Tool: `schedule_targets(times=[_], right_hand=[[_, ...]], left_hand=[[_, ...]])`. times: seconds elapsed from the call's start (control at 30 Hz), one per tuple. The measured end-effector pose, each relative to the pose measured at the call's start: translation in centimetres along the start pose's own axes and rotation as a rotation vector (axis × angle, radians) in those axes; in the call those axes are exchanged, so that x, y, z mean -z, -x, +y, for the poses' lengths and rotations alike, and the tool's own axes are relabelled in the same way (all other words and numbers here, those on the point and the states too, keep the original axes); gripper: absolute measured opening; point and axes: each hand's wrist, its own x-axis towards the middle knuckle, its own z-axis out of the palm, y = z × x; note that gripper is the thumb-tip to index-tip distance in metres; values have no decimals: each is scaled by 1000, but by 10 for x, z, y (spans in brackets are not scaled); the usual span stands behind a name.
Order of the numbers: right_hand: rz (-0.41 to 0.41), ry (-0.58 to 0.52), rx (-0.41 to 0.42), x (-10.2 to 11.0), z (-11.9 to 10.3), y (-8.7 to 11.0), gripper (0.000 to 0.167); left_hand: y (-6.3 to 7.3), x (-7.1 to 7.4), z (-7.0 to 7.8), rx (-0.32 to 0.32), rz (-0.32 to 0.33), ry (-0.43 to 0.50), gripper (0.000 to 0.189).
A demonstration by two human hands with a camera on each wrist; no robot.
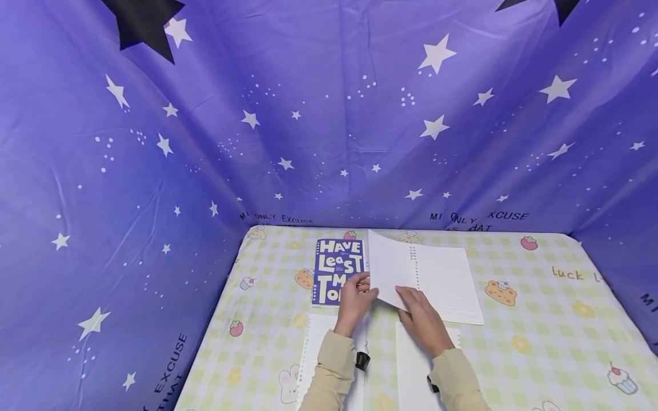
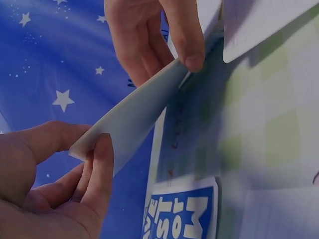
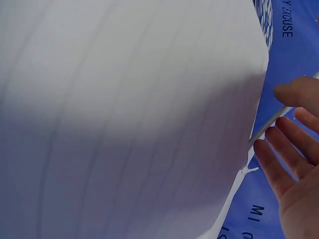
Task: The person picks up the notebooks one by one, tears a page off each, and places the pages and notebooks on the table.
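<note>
An open spiral notebook [image 1: 443, 274] lies on the table, its lined page on the right. Its blank white left leaf [image 1: 388, 262] is lifted at a slant off the tabletop. My left hand [image 1: 354, 299] pinches that leaf's outer corner between thumb and fingers, as the left wrist view shows too. At the leaf's lower edge, my right hand [image 1: 422, 317] holds it with the thumb below and the fingers above; in the left wrist view the thumb overlaps the edge. A lined page [image 3: 124, 114] fills much of the right wrist view.
A closed blue spiral notebook [image 1: 336, 260] with big white letters lies just left of the open one. Two white hole-edged paper pads, one on the left [image 1: 321, 328] and one on the right [image 1: 411, 365], lie partly under my forearms. Star-printed curtains [image 1: 334, 114] border the table.
</note>
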Motion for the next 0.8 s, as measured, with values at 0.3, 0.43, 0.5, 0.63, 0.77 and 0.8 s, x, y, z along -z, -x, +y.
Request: schedule_targets(times=[0.3,0.43,0.5,0.63,0.77,0.8], right_hand=[[67,-16,22,4,-6,0,60],[113,-35,29,6,-11,-1,61],[132,-43,29,8,-13,-2,61],[166,-58,33,13,-17,-4,64],[210,-74,41,18,-21,-5,68],[221,-82,40,19,-22,-6,68]], left_hand=[[5,-11,14,-41,-75,102,46],[6,-17,18,-58,-95,135,45],[7,-20,19,-71,-106,145,45],[7,-27,21,-101,-133,152,45],[9,-32,25,-125,-156,156,44],[9,-34,26,-129,-159,160,44]])
